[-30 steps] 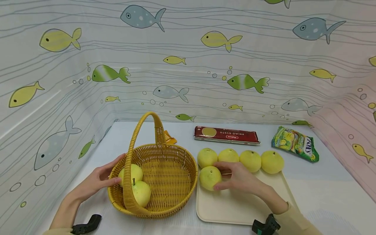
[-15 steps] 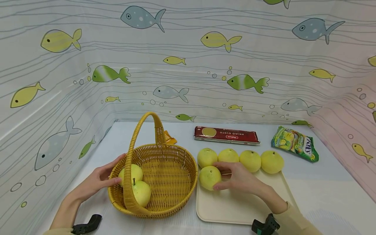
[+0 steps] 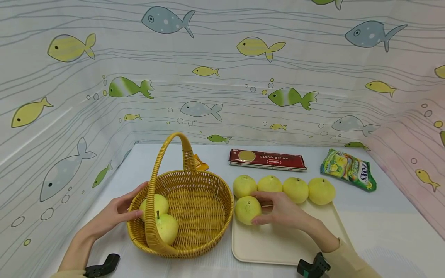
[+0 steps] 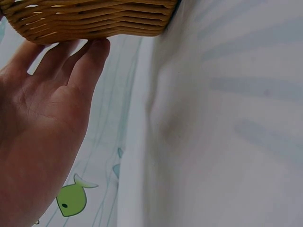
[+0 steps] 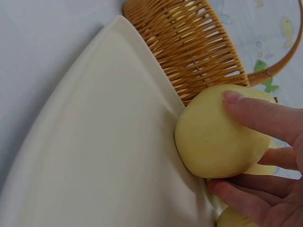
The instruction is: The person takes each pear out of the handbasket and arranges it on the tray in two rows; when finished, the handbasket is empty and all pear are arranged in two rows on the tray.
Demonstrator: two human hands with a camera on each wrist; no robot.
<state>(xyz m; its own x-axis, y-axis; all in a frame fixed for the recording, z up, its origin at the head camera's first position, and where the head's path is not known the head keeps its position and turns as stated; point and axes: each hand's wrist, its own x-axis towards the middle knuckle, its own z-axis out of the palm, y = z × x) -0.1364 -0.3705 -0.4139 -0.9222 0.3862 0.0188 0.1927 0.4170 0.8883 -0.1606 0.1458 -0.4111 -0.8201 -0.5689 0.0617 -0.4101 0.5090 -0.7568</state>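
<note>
A golden wicker basket [image 3: 199, 208] with a tall handle stands left of centre. Two round yellow pears [image 3: 167, 230] lie in its left part, partly behind the handle. My left hand [image 3: 116, 208] holds the basket's left side, thumb over the rim; its fingers [image 4: 90, 66] touch the wicker outside. On the cream tray [image 3: 271, 247], my right hand [image 3: 283, 208] grips another yellow pear [image 3: 247, 211] at the left edge. The thumb [image 5: 260, 111] presses one side and the fingers curl round the other. Several more pears [image 3: 295, 190] line the tray's back edge.
A dark red biscuit pack [image 3: 267, 160] lies behind the tray. To its right is a green sweets bag [image 3: 349, 170]. An orange packet [image 3: 200, 163] shows partly behind the basket. Fish-printed curtains [image 3: 222, 85] enclose the back and sides.
</note>
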